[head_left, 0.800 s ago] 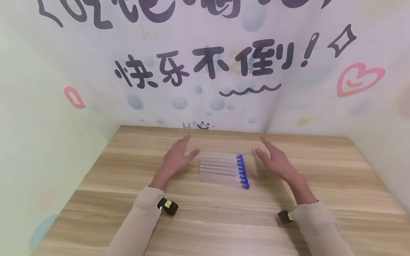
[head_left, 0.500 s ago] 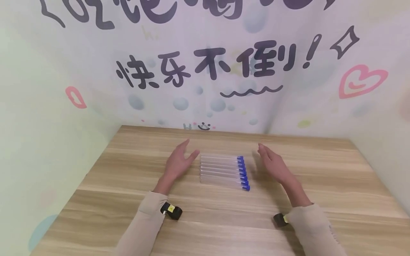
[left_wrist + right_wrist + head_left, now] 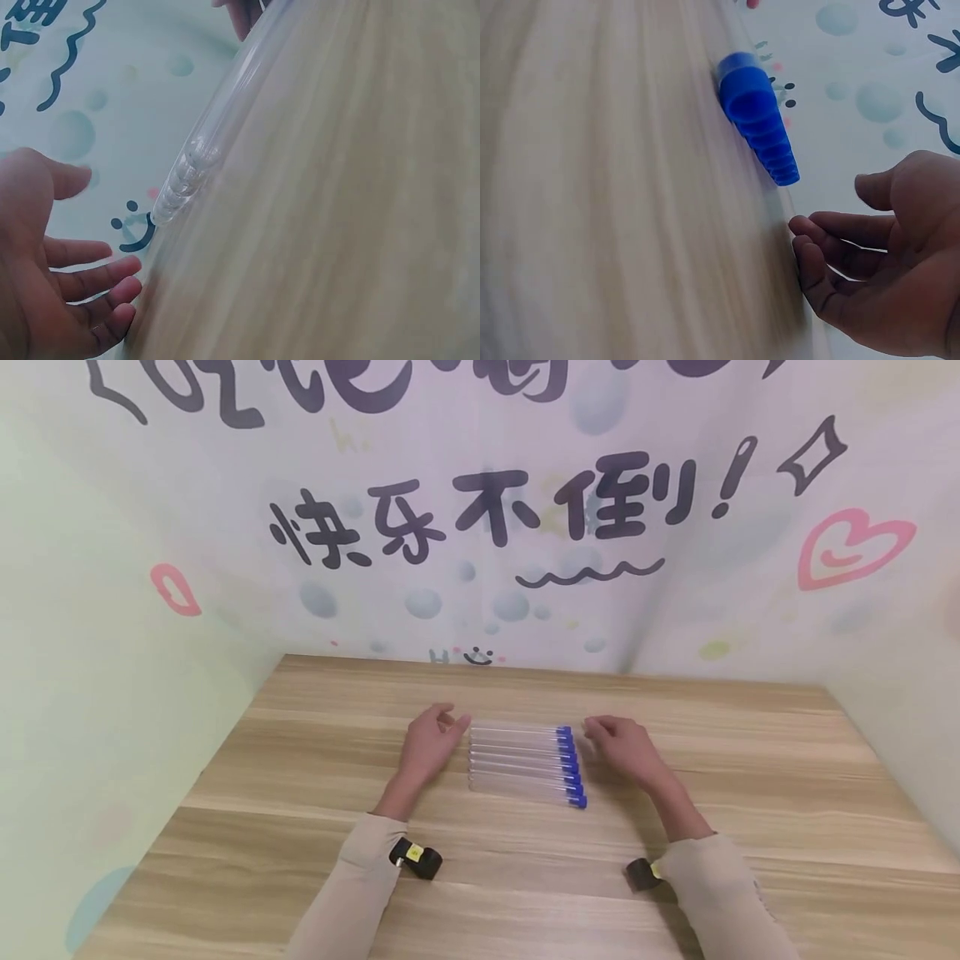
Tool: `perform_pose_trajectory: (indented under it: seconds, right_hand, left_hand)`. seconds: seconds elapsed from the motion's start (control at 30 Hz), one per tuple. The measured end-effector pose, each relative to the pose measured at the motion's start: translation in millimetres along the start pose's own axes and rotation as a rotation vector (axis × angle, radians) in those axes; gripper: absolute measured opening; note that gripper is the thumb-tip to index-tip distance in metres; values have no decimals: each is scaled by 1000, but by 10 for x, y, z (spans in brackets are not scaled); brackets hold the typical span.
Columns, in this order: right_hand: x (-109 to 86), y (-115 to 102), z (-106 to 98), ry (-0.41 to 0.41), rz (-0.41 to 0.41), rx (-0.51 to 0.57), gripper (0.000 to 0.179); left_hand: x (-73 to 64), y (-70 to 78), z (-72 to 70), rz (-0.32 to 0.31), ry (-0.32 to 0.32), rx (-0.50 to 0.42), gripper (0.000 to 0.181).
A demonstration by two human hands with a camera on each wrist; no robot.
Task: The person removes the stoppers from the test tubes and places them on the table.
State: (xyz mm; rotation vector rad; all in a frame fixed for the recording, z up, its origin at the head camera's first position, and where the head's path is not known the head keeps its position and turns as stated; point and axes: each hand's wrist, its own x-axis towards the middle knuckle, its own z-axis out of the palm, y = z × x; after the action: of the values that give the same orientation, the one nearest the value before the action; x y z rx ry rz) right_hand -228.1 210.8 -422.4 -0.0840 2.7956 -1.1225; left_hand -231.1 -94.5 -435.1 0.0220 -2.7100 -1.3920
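Observation:
Several clear test tubes [image 3: 517, 760] with blue caps [image 3: 572, 767] lie side by side on the wooden table, caps towards the right. Close to their rounded ends is my left hand [image 3: 431, 747], fingers loosely bent and holding nothing. In the left wrist view a gap shows between that hand [image 3: 45, 292] and the tube ends [image 3: 184, 180]. Beside the caps, my right hand [image 3: 624, 747] has its fingers bent inward. The right wrist view shows nothing in this hand [image 3: 900, 262], which stays apart from the caps [image 3: 754, 112].
The wooden table [image 3: 517, 893] reaches back to a wall hanging [image 3: 465, 602] printed with dark characters and blue dots. Pale walls stand at the left and right. A small black camera sits on each wrist, over beige sleeves [image 3: 352, 885].
Both hands have moved inward and slightly nearer the body, closer to the two ends of the tube row. Their fingers are more bent than before. The tubes stay in place.

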Motion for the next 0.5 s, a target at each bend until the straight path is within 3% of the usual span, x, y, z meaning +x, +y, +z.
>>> perform_pose_trajectory:
  seconds: [0.5]
  right_hand:
    - [61,-46,123,1,-25,-26,34]
  left_hand:
    - [73,23,136,-31,37,86,20]
